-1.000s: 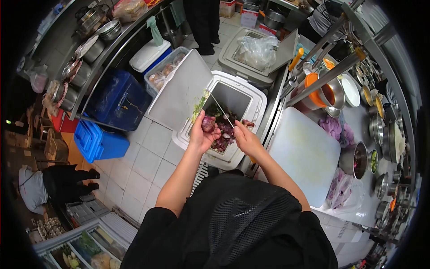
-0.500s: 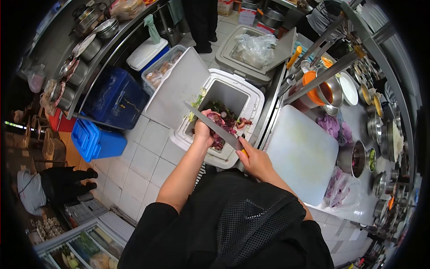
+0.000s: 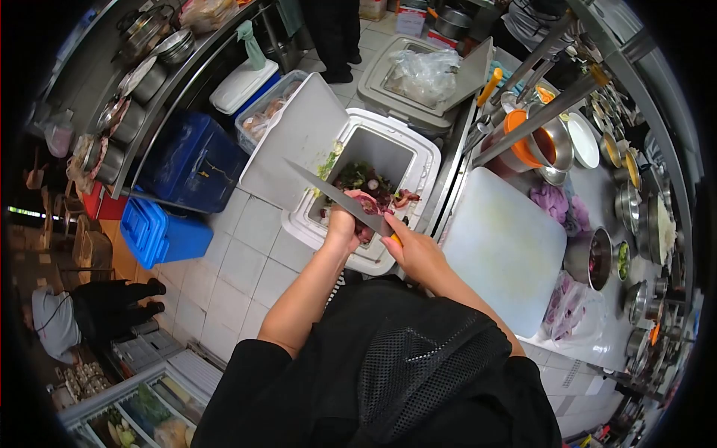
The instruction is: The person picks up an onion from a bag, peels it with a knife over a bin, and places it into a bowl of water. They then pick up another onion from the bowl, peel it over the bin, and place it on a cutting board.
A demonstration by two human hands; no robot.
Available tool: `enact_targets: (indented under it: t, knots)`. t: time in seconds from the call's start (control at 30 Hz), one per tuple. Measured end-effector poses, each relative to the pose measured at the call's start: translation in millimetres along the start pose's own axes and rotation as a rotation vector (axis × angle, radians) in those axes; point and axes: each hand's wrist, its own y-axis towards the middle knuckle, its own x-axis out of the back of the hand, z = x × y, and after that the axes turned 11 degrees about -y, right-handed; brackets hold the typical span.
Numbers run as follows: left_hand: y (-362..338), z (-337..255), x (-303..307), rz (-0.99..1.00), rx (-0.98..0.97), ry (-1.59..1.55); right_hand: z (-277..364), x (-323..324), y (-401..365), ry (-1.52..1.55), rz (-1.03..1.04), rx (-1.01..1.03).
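My right hand (image 3: 416, 252) is closed on the yellow handle of a long kitchen knife (image 3: 336, 196), its blade pointing to the upper left. Over a white bin (image 3: 399, 128) with its lid raised, my left hand (image 3: 340, 228) is wrapped round a purplish-red vegetable piece (image 3: 364, 201), which I cannot identify further. The blade crosses in front of that piece and hides part of it and of the left fingers. Leafy green and dark red scraps (image 3: 357, 176) lie in the bin, and some cling to its rim.
To the right, a white cutting board (image 3: 504, 254) lies on a steel counter with bowls and a metal pot (image 3: 588, 257). A second grey bin (image 3: 403, 104) stands beyond, with a plastic bag on it. Blue tubs (image 3: 160, 231) stand at left. Other people are nearby.
My right hand and the knife have moved left and slightly up, so the blade reaches further across my left hand. The left hand stays nearly in place, still holding the red piece.
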Motion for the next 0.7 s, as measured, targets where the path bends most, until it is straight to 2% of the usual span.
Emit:
enact_targets:
  t: [0.03,0.07,0.17,0.33,0.4,0.43,0.5,0.53,0.57,0.63,0.67,0.7]
  knots:
    - [-2.8,2.6,-2.6,-0.032,-0.032,0.008,2.6,-1.3,4.4,0.016,0.003,-0.004]
    - [-5.7,4.1,-4.5,-0.075,0.051,0.009,4.1,-2.0,8.8,0.031,0.007,-0.008]
    - [-20.1,10.6,-16.9,-0.123,0.091,-0.011,0.1,-6.4,24.8,0.107,-0.002,0.010]
    - [-15.3,-2.7,-4.2,-0.024,0.101,-0.019,-10.6,-16.7,31.4,0.144,-0.037,0.071]
    - [-13.4,-12.7,1.1,0.186,0.203,0.032,-10.2,-11.2,34.5,0.512,0.067,0.043]
    - [-15.7,-15.9,-1.0,0.186,0.201,0.031,-9.1,-4.2,33.4,0.510,0.067,0.045]
    - [-22.1,-22.7,-7.1,0.152,0.175,0.061,-4.9,14.8,28.8,0.984,0.331,-0.172]
    - [-23.4,-16.9,-11.0,0.029,0.123,-0.009,-0.1,15.5,28.7,1.018,0.276,-0.151]
    - [-24.6,-15.2,-13.3,0.031,0.125,-0.010,-1.1,14.3,29.8,1.016,0.274,-0.153]
    - [-28.8,-13.8,-15.9,-0.001,0.010,0.175,-3.3,9.5,32.7,1.178,0.316,-0.239]
    - [-24.5,-7.9,-10.1,-0.007,-0.061,0.155,-4.3,10.3,34.1,1.177,0.321,-0.239]
    - [-25.0,-10.1,-8.7,-0.010,-0.064,0.154,-7.0,12.7,36.5,1.243,0.418,-0.241]
